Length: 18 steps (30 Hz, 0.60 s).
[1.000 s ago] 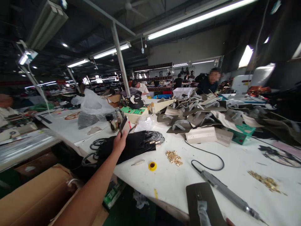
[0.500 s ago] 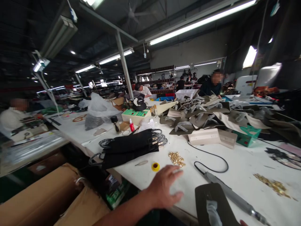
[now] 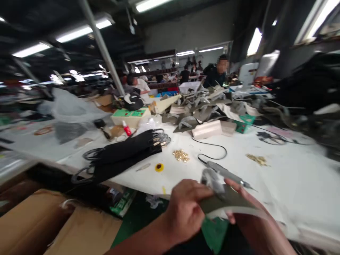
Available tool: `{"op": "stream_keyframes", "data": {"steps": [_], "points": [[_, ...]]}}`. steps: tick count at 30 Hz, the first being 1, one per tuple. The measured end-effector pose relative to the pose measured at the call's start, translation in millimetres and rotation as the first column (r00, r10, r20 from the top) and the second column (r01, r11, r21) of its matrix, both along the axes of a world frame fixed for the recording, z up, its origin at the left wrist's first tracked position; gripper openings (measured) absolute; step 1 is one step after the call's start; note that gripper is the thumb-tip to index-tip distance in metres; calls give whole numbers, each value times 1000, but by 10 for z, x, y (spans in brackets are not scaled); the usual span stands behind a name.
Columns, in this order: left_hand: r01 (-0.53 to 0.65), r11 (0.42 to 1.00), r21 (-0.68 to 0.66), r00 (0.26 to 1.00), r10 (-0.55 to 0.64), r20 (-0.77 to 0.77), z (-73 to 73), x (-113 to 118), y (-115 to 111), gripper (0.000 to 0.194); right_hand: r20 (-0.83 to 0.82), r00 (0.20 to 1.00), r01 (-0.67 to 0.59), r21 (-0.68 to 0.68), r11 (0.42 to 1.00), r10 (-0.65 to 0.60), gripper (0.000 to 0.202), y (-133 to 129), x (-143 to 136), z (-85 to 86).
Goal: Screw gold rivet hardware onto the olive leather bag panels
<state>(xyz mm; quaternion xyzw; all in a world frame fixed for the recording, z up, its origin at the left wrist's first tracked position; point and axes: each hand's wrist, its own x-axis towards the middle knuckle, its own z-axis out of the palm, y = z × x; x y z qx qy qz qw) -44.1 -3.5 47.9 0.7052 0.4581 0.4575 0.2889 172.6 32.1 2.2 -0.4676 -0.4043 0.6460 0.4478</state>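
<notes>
An olive-green panel with a pale underside is held bent between my two hands, over the table's front edge. Clear plastic wrap covers a part on its upper face. My left hand is closed on the panel's left end. Along its right side my right hand grips it, fingers partly hidden behind it. Just beyond lies a grey electric screwdriver with a black cord. A small heap of gold metal pieces and a yellow ring-shaped roll are left of it.
Black strips with grey cords lie on the left of the white table. Behind are a green-topped control box and a pile of olive panels. More gold pieces lie right. Cardboard boxes stand lower left. Co-workers are farther back.
My left hand has moved from open above the table to a grip on the panel. The panel is lifted and tilted between both hands. The view has turned right.
</notes>
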Motion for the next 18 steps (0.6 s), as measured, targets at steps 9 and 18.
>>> {"op": "stream_keyframes", "data": {"steps": [9,18], "points": [[-209,900,-383,865,353,358,30,-18,325,45,98,989,86,199,976,-107,46,80,50,209],[-112,826,-552,744,438,504,-46,108,419,56,190,973,70,295,953,-130,50,221,62,159]]}}
